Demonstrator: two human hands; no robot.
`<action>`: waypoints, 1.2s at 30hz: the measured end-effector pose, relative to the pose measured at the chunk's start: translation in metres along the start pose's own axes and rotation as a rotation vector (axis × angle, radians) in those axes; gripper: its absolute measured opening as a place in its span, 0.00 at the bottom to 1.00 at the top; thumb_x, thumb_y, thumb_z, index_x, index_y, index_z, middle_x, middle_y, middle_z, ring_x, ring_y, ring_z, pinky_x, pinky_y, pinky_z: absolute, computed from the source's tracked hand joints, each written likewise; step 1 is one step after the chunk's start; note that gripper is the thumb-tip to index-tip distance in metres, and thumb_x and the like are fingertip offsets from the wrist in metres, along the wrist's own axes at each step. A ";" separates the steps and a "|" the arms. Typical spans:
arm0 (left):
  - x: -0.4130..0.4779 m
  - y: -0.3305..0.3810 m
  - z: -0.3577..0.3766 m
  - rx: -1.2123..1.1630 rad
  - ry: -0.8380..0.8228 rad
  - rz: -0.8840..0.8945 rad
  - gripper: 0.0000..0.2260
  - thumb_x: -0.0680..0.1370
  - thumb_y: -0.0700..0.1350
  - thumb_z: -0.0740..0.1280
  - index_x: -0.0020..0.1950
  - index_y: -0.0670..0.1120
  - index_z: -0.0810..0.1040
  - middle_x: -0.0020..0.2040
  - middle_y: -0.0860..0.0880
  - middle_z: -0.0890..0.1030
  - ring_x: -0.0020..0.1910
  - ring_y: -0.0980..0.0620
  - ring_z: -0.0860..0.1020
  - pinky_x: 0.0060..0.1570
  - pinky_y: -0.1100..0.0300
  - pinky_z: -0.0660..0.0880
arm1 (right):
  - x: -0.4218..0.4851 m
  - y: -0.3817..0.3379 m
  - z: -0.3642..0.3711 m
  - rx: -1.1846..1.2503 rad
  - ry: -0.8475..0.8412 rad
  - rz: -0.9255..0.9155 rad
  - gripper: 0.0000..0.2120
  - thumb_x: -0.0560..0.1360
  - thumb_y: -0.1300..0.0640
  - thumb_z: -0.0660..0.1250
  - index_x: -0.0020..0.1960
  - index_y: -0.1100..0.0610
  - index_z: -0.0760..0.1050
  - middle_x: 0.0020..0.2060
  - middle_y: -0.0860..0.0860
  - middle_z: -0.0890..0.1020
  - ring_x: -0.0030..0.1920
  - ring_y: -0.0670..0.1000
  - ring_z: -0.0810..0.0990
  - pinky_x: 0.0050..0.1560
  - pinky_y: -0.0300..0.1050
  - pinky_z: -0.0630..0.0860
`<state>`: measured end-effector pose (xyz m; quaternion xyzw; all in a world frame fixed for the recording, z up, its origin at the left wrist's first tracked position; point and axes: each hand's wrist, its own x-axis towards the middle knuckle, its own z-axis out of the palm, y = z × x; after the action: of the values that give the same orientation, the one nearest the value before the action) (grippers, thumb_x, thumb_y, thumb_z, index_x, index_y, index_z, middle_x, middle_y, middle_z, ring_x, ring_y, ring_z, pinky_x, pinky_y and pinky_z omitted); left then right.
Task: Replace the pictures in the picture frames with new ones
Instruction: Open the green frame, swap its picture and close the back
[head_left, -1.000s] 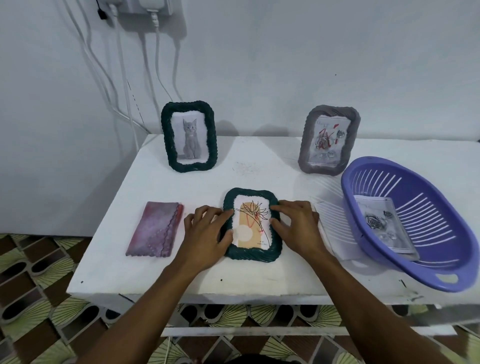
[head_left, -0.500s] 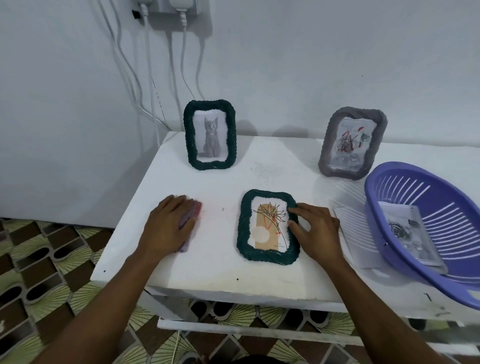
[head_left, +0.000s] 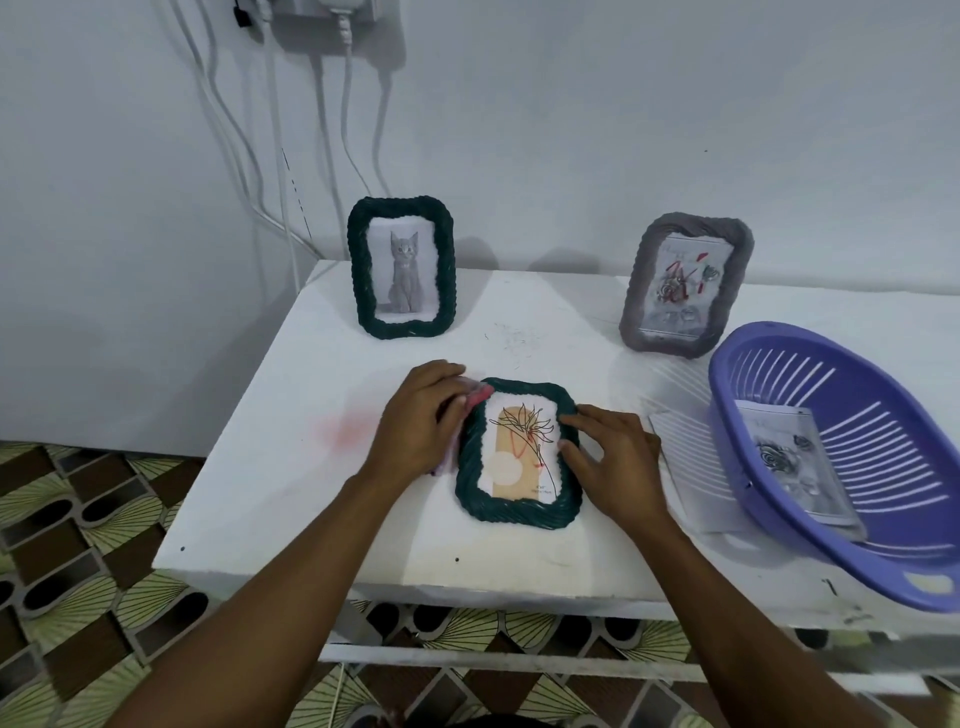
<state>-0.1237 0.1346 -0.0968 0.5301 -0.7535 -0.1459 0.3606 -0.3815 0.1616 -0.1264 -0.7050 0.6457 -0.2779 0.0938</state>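
A dark green woven frame (head_left: 519, 512) lies flat near the table's front, holding a picture of a line-drawn flower on tan. My left hand (head_left: 421, 421) grips a pink cloth (head_left: 475, 402) against the frame's upper left edge; the cloth is mostly hidden under my fingers. My right hand (head_left: 610, 454) rests on the frame's right edge, fingers spread and pressing down. A second green frame (head_left: 401, 267) with a grey cat picture stands upright at the back left. At the back right a grey frame (head_left: 685, 283) with a red-marked picture leans upright.
A purple slotted basket (head_left: 852, 566) sits at the right with a printed picture (head_left: 789, 460) inside. A white sheet (head_left: 691, 467) lies between it and the flat frame. The white table (head_left: 291, 483) ends at left over patterned floor. Cables (head_left: 291, 171) hang on the wall.
My left hand went left to the pink cloth, picked it up and carried it right to the flat frame's upper left edge. My right hand stayed on the frame.
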 end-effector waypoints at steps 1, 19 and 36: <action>0.004 0.006 0.005 0.001 -0.020 0.033 0.11 0.79 0.42 0.65 0.59 0.49 0.82 0.62 0.50 0.78 0.65 0.53 0.70 0.65 0.59 0.67 | 0.000 -0.001 0.000 -0.001 0.000 0.001 0.16 0.74 0.47 0.69 0.61 0.45 0.79 0.62 0.45 0.79 0.63 0.51 0.72 0.60 0.51 0.64; -0.035 0.019 0.021 0.103 -0.336 0.346 0.12 0.78 0.48 0.64 0.58 0.51 0.83 0.68 0.53 0.74 0.74 0.53 0.63 0.61 0.57 0.73 | 0.001 -0.001 0.000 0.027 -0.007 0.015 0.15 0.74 0.46 0.70 0.60 0.44 0.79 0.62 0.44 0.79 0.64 0.50 0.71 0.59 0.50 0.63; -0.021 0.027 0.033 0.083 -0.388 0.397 0.12 0.79 0.46 0.63 0.60 0.50 0.82 0.68 0.51 0.74 0.74 0.52 0.62 0.66 0.54 0.69 | 0.004 0.002 -0.001 0.089 -0.021 0.034 0.13 0.75 0.49 0.68 0.60 0.41 0.79 0.61 0.44 0.79 0.64 0.49 0.71 0.58 0.48 0.61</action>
<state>-0.1620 0.1594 -0.1118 0.3487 -0.9028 -0.1402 0.2091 -0.3837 0.1577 -0.1252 -0.6921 0.6435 -0.2972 0.1365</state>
